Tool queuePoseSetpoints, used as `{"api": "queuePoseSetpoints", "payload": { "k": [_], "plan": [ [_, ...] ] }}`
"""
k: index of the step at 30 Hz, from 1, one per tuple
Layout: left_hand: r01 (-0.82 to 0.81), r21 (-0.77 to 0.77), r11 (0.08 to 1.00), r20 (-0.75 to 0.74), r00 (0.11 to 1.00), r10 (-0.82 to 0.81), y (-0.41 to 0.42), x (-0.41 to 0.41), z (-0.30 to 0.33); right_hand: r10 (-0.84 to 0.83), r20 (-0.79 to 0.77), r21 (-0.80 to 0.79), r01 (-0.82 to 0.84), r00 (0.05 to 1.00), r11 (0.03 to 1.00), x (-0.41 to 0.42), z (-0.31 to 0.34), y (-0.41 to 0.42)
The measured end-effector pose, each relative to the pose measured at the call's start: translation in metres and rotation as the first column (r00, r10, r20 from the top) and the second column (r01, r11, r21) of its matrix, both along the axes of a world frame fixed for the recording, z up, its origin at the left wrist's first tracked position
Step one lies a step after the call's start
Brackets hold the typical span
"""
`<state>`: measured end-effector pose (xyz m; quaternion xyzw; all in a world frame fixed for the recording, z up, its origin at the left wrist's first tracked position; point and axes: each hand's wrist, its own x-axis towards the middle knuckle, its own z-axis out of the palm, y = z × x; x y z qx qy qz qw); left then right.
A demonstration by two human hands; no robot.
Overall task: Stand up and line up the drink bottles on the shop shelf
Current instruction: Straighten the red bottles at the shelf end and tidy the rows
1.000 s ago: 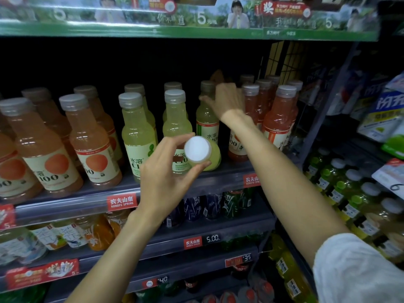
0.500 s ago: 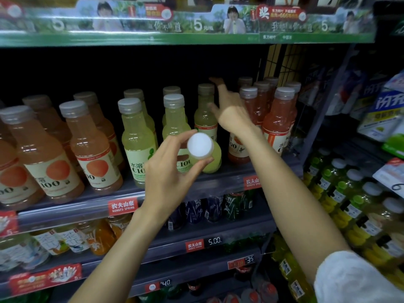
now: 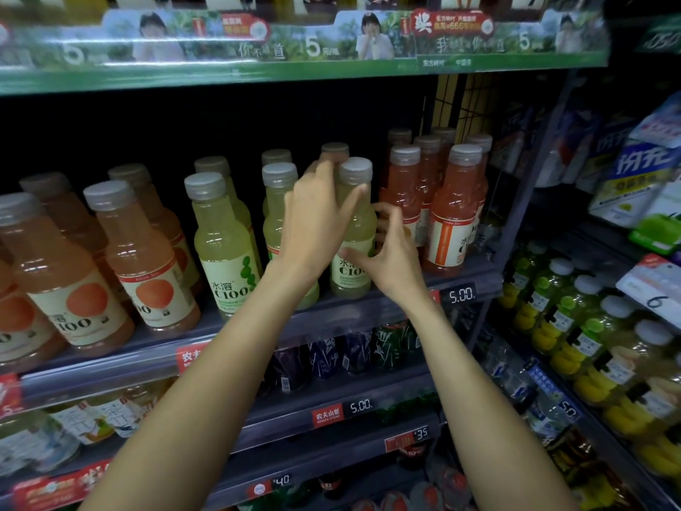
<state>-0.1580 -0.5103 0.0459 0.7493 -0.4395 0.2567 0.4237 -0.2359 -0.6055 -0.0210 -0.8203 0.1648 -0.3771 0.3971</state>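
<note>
The left hand [image 3: 320,219] is wrapped around the upper body and shoulder of a yellow-green bottle [image 3: 353,230], with the thumb laid across its front and the fingers curled behind the neck, so the bottle is held upright at the front edge of the shelf [image 3: 258,337]. The right hand [image 3: 392,252] is set low against the same bottle's right side at label height, fingers half curled and spread; contact by the thumb is suggested, but whether the other fingers touch cannot be told. The bottle is seen standing in the front row, just beside another yellow-green bottle [image 3: 278,215] on its left and the red-orange bottles [image 3: 451,212] on its right, with a further yellow-green bottle [image 3: 224,245] farther left and orange bottles [image 3: 143,260] beyond that. The bottle is judged to be full and therefore moderately heavy, with a stiff plastic wall that gives slightly under pressure and a smooth, possibly slippery surface. A tall, narrow shape of this kind is judged easy to topple into its neighbours. The best hold is considered to be around the shoulder for steering, with a second contact low on the labelled body, where the paper offers more grip, so that the base can be nudged into line without tipping.
</note>
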Motion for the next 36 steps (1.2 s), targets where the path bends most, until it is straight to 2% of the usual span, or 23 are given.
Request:
{"api": "queuePoseSetpoints", "payload": {
  "k": [8,14,18,21,22,25,28,30,32,36],
  "plan": [
    [0.04,0.118,0.992,0.032,0.999,-0.044,0.013,0.008,-0.014,0.026,-0.079,-0.028,-0.028,0.997,0.999,0.009,0.004,-0.011],
    [0.083,0.116,0.99,-0.011,0.997,-0.082,0.014,0.004,-0.018,0.1,-0.048,0.032,-0.099,0.994,0.995,0.006,0.001,-0.011],
    [0.122,0.087,0.989,-0.077,0.99,-0.115,0.019,0.001,-0.019,0.102,-0.088,0.066,-0.096,0.991,0.993,-0.003,-0.001,-0.011],
    [-0.01,-0.013,1.0,0.013,1.0,0.01,0.026,-0.006,-0.021,-0.014,-0.072,-0.006,0.013,0.997,1.0,-0.022,0.001,-0.012],
    [-0.003,-0.073,0.997,0.035,0.999,0.006,0.027,-0.01,-0.021,-0.064,-0.041,-0.053,0.062,0.997,0.997,-0.032,0.003,-0.011],
    [0.196,-0.193,0.961,0.121,0.977,-0.175,0.023,-0.024,-0.023,-0.217,0.049,-0.215,0.222,0.975,0.951,-0.062,0.005,-0.013],
    [0.407,-0.13,0.904,0.192,0.905,-0.38,0.007,-0.036,-0.027,-0.394,0.116,-0.304,0.41,0.912,0.86,-0.088,0.002,-0.024],
    [0.468,-0.051,0.882,0.137,0.878,-0.458,-0.011,-0.044,-0.029,-0.462,0.136,-0.274,0.481,0.876,0.833,-0.096,0.002,-0.036],
    [0.459,0.029,0.888,0.002,0.889,-0.459,-0.031,-0.048,-0.032,-0.467,0.077,-0.171,0.474,0.881,0.864,-0.094,0.0,-0.054],
    [0.394,0.042,0.918,-0.199,0.904,-0.378,-0.062,-0.052,-0.041,-0.311,-0.031,0.135,0.312,0.95,0.94,-0.073,-0.004,-0.086]
  ]
}}
